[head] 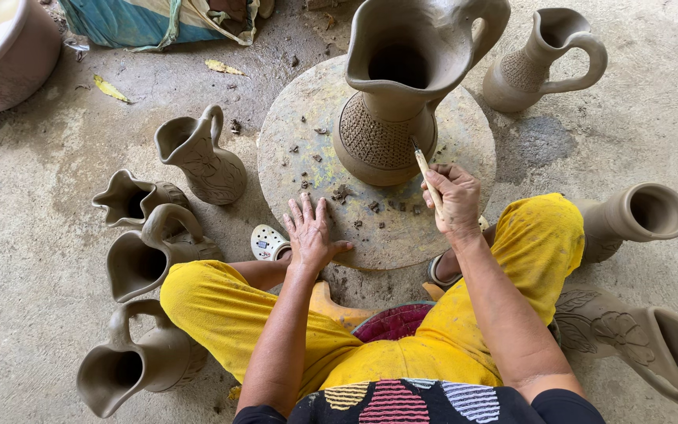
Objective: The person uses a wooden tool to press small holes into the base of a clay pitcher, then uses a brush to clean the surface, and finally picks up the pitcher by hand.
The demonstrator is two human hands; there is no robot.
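The right hand (455, 200) is gripping a thin wooden stick (427, 177), its tip touching the patterned base of the big clay jug (398, 86) standing on the round turntable (308, 118). The left hand (311, 233) is lying flat, fingers spread, on the turntable's near edge.

A tall clay jug (394, 86) stands on a round stone disc (308, 118); the right hand (453, 198) grips a thin wooden stick (425, 174) whose tip touches the jug's textured base; the left hand (310, 232) lies flat on the disc's near edge; 7 more unfired jugs sit around on the floor.
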